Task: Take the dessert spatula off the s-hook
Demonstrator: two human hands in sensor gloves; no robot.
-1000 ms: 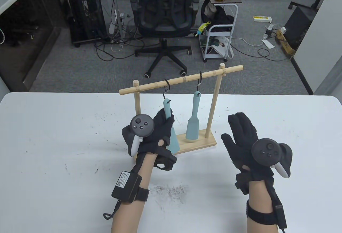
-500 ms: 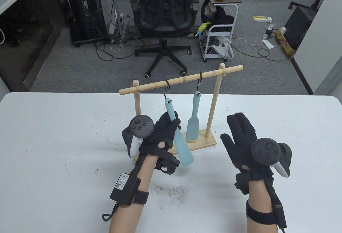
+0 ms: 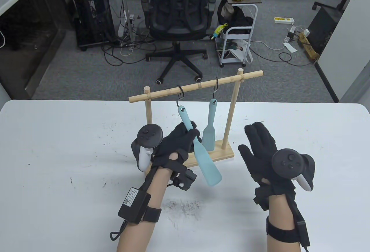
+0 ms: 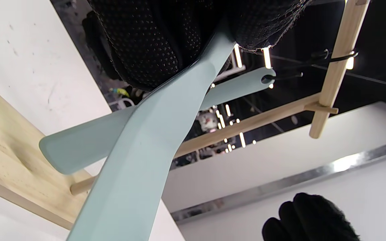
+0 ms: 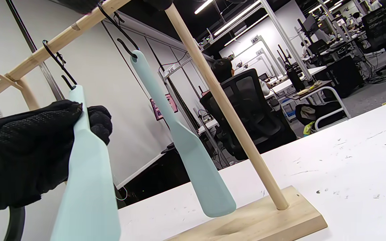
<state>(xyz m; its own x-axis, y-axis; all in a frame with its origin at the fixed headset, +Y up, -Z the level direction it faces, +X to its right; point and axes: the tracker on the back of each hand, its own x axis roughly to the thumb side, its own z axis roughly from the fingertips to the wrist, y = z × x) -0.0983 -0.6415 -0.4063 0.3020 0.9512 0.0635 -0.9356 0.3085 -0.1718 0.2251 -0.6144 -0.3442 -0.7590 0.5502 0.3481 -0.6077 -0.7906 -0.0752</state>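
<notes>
Two spatulas (image 3: 199, 145), two S-hooks (image 3: 180, 94), two hands (image 3: 176, 145).

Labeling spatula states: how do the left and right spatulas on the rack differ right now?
The left spatula is gripped by the left hand; the right spatula is untouched. The left spatula tilts, blade swung toward the camera; the right spatula hangs straight down. Both are pale blue, each with its hole on a black s-hook.
</notes>
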